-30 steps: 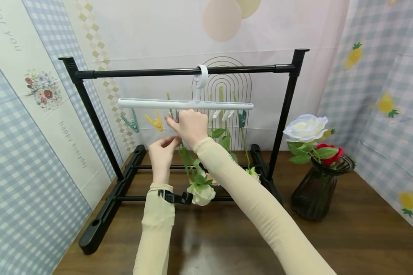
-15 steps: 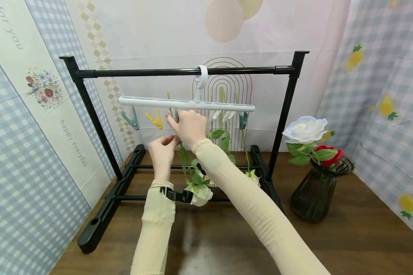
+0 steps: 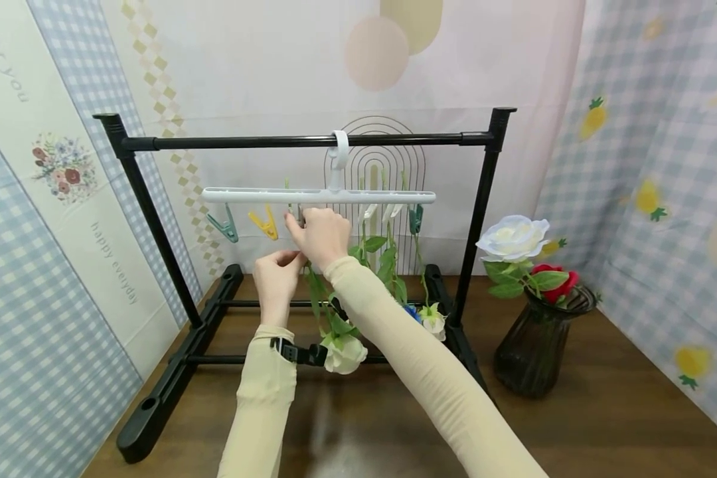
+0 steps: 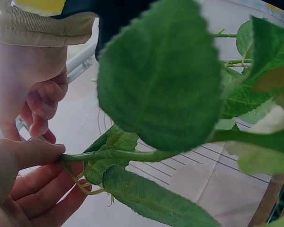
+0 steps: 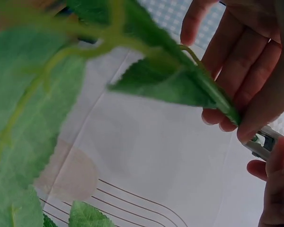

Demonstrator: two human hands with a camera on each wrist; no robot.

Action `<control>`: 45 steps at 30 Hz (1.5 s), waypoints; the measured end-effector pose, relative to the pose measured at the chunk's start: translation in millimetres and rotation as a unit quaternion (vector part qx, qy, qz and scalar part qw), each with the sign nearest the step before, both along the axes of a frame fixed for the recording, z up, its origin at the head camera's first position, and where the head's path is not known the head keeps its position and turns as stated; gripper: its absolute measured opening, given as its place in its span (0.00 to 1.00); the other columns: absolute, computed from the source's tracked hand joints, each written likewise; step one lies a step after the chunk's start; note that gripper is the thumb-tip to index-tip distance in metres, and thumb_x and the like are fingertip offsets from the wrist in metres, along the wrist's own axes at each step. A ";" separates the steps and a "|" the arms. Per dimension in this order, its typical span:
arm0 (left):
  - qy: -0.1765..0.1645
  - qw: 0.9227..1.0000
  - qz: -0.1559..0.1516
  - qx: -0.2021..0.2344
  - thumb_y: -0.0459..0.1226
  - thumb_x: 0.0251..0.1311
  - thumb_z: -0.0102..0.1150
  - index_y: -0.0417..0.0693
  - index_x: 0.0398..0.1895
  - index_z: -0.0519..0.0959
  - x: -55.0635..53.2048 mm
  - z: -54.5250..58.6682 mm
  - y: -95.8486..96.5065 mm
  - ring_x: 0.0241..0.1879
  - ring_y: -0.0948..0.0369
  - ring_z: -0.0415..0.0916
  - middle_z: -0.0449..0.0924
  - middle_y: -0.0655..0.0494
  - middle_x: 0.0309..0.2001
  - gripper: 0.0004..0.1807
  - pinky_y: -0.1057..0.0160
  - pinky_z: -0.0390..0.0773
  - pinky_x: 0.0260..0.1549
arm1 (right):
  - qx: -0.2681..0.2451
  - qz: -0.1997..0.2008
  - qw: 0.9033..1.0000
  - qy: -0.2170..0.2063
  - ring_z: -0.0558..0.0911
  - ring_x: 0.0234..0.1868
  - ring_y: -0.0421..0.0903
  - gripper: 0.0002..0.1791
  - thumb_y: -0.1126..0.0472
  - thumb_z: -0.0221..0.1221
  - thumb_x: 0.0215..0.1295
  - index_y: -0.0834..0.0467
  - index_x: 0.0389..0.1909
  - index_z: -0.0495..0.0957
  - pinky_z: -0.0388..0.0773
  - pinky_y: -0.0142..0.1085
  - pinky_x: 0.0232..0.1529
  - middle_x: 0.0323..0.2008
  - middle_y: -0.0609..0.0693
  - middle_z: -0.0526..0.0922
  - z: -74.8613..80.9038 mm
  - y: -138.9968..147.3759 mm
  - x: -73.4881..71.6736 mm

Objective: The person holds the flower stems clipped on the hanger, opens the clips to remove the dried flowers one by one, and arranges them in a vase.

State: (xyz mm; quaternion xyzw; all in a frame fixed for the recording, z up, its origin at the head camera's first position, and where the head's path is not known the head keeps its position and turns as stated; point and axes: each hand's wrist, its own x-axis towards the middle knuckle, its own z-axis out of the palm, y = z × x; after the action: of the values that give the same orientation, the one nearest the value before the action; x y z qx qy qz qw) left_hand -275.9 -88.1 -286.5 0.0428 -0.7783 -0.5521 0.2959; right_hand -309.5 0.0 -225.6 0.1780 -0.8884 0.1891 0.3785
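My left hand (image 3: 275, 284) pinches the green stem (image 4: 118, 155) of an artificial flower between thumb and fingers. The flower's white bloom (image 3: 344, 352) hangs downward below my hands, with broad leaves (image 4: 158, 75) along the stem. Just above, my right hand (image 3: 321, 236) grips a grey clothespin (image 5: 261, 144) under the white hanger (image 3: 263, 196). In the right wrist view the stem's end is at the clothespin, beside the left thumb; whether the jaws bite on it cannot be made out.
The hanger hooks over a black rack (image 3: 227, 142). A teal clothespin (image 3: 224, 224) and a yellow clothespin (image 3: 265, 223) hang at its left. On the right, white clothespins (image 3: 392, 211) and a dark green one (image 3: 415, 219) hold flower stems. A dark vase (image 3: 532, 348) holds a white rose (image 3: 515, 238) and a red one.
Both hands keep their grips at the same spot below the hanger. The head view has shifted, so the whole scene sits slightly lower and further left.
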 end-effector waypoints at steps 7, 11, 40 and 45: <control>-0.007 1.000 0.000 -0.016 0.41 0.59 0.64 0.39 0.36 0.88 3.9 -10.0 -7.5 0.36 0.49 0.82 0.87 0.40 0.35 0.12 0.63 0.75 0.31 | -0.015 0.004 1.000 0.000 0.56 0.11 0.37 0.31 0.45 0.54 0.69 0.50 0.09 0.55 0.46 0.26 0.15 0.08 0.42 0.58 -10.3 -5.2 1.2; -0.027 0.999 0.006 -0.023 0.42 0.58 0.66 0.40 0.36 0.88 5.2 -15.2 -11.5 0.36 0.49 0.82 0.87 0.41 0.35 0.14 0.59 0.77 0.34 | -0.017 0.002 1.000 -0.009 0.57 0.11 0.38 0.30 0.45 0.53 0.69 0.50 0.09 0.56 0.46 0.26 0.15 0.08 0.43 0.60 -15.4 -6.2 2.1; -0.064 0.998 -0.011 0.009 0.43 0.55 0.68 0.41 0.33 0.88 5.9 -17.4 -18.8 0.38 0.53 0.80 0.87 0.44 0.37 0.13 0.62 0.74 0.36 | -0.061 0.051 0.992 -0.095 0.73 0.17 0.40 0.27 0.34 0.54 0.64 0.54 0.28 0.83 0.57 0.27 0.15 0.18 0.46 0.81 -0.5 6.8 -11.6; -0.071 0.996 -0.044 0.025 0.43 0.56 0.67 0.39 0.35 0.88 9.4 -21.8 -22.1 0.39 0.55 0.79 0.87 0.43 0.39 0.14 0.63 0.73 0.37 | -0.065 0.069 0.988 -0.123 0.85 0.27 0.44 0.29 0.35 0.53 0.66 0.56 0.45 0.85 0.70 0.28 0.20 0.32 0.50 0.89 -0.9 15.9 -5.5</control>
State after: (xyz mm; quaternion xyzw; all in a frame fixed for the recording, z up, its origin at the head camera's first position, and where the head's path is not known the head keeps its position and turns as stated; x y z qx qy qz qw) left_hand -266.5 -110.2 -308.2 0.0556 -0.7843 -0.5795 0.2142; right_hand -315.0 15.9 -226.5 0.1896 -0.8995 0.2927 0.2633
